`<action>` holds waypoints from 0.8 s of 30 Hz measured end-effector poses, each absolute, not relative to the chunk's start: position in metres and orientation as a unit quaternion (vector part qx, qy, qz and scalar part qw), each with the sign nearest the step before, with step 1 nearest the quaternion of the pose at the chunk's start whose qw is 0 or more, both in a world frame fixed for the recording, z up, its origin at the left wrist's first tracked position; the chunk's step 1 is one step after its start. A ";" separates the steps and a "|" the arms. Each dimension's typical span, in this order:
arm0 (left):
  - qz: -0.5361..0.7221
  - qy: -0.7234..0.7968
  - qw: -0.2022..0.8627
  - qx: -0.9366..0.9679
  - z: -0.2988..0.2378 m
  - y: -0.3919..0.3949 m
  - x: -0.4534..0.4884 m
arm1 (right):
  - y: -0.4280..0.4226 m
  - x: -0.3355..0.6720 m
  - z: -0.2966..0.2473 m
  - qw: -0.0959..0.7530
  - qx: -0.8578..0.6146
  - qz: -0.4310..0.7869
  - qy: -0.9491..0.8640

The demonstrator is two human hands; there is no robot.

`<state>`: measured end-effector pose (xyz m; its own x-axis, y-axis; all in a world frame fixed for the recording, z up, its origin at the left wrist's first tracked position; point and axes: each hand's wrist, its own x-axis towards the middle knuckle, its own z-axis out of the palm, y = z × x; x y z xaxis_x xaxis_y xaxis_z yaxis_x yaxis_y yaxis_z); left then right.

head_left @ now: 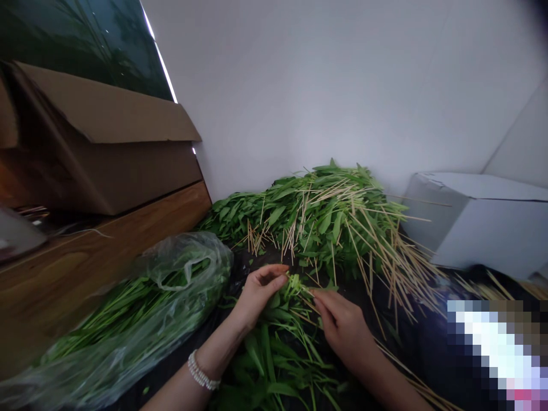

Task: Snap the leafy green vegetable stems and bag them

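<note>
My left hand (pixel 257 294) pinches the cut ends of a small bunch of green leafy stems (pixel 274 348) that lies toward me on the dark surface. My right hand (pixel 342 328) is closed beside it, its fingertips at the same stem ends, with a thin wooden skewer (pixel 309 307) running under them. A pearl bracelet (pixel 202 372) circles my left wrist. Behind my hands rises a large pile of greens threaded on skewers (pixel 329 220).
A clear plastic bag of greens (pixel 141 314) lies at the left beside a wooden ledge (pixel 98 251) with a cardboard box (pixel 107 148) on it. A white box (pixel 479 222) stands at the right. Loose skewers (pixel 402 268) fan out toward it.
</note>
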<state>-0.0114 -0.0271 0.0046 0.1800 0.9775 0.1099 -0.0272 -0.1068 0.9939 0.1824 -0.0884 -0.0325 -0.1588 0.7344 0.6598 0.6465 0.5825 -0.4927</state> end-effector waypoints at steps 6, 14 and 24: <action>0.489 0.426 0.565 0.510 -0.002 -0.025 -0.012 | -0.090 0.181 -0.033 0.455 -0.456 0.054 -0.763; 0.460 0.401 0.628 0.482 -0.006 -0.025 -0.012 | -0.092 0.180 -0.033 0.447 -0.454 0.047 -0.769; 0.412 0.335 0.529 0.661 0.004 -0.029 -0.011 | -0.092 0.179 -0.028 0.448 -0.451 0.051 -0.771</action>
<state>-0.0106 -0.0294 0.0042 0.4358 0.8796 0.1906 0.0067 -0.2149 0.9766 0.1788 -0.0923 -0.0283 -0.1926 0.7402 0.6442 0.6485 0.5887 -0.4826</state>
